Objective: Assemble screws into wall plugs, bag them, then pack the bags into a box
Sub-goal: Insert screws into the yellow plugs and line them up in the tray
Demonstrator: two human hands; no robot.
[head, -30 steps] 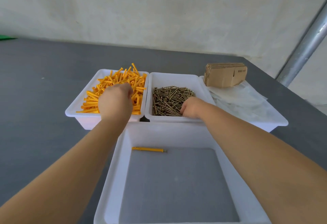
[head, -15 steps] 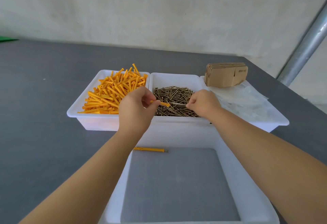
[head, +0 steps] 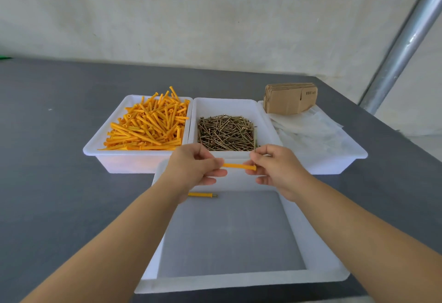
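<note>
Hands (head: 195,167) (head: 275,168) pinching orange plug (head: 238,166) over near tray's far rim (head: 229,178)

I see a dark grey table (head: 59,159) filling most of my view, its top matte and marked with a few pale specks. Behind its far edge hangs a wrinkled off-white tarp wall (head: 215,15). A shiny metal pole (head: 404,46) slants up at the right, beside the table's far corner. At the left edge, a small green patch (head: 4,58) shows.
</note>
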